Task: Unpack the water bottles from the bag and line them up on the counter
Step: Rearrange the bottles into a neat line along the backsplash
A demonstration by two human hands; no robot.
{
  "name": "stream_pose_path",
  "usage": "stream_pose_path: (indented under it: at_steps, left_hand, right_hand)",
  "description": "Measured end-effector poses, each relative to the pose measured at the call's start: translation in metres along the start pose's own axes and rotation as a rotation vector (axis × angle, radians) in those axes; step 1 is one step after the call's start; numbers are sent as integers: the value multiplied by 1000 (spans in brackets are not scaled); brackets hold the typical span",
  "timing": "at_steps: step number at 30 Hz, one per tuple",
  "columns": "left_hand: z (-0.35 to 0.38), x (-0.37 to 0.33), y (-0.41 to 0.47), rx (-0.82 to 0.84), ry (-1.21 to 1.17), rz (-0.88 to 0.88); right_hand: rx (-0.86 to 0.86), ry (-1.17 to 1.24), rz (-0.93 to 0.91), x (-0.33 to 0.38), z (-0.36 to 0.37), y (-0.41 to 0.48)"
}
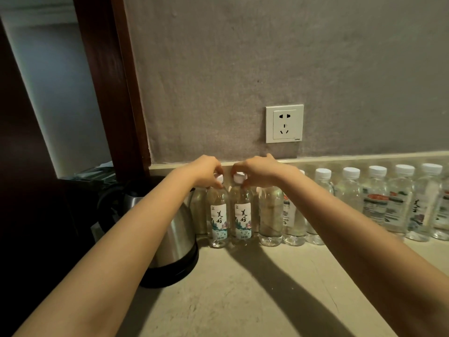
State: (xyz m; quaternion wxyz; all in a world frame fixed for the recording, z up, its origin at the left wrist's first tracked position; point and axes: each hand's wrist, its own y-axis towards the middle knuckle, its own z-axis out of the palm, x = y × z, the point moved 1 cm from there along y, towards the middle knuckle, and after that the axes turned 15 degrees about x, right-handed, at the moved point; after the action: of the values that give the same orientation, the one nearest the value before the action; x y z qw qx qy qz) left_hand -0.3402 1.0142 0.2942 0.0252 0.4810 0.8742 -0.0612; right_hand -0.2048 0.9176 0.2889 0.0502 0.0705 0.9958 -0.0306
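Several clear water bottles with white caps stand upright in a row along the back of the beige counter [243,288], against the wall. My left hand [206,170] pinches the neck and cap of the leftmost labelled bottle [218,215]. Right beside it, my right hand [257,171] pinches the cap of the neighbouring bottle [243,215]. Both of these bottles stand on the counter with their labels facing me. The row of bottles [376,203] runs on to the right edge of the view. No bag is in view.
A stainless steel kettle [175,239] on a black base stands just left of the bottles, under my left forearm. A white wall socket [284,123] sits above the row. A dark wooden door frame [114,93] rises at the left.
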Motion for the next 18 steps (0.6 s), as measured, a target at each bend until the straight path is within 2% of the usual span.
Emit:
stream_pose_path:
  at_steps: [4,11,14,18]
  left_hand:
    - [3,3,-1,-3,-33,-4]
    - [10,3,-9,-53,85,-46]
    - [1,-3,-20,-248,56,-46]
    - [-20,-24,-30,-611,-122,97]
  right_hand:
    - [-16,37,2,0,5,-2]
    - [-127,-36,69,5,16,-9]
    - [-219,80,55,2,7,-23]
    - [-400,294,54,-13,-15,-50]
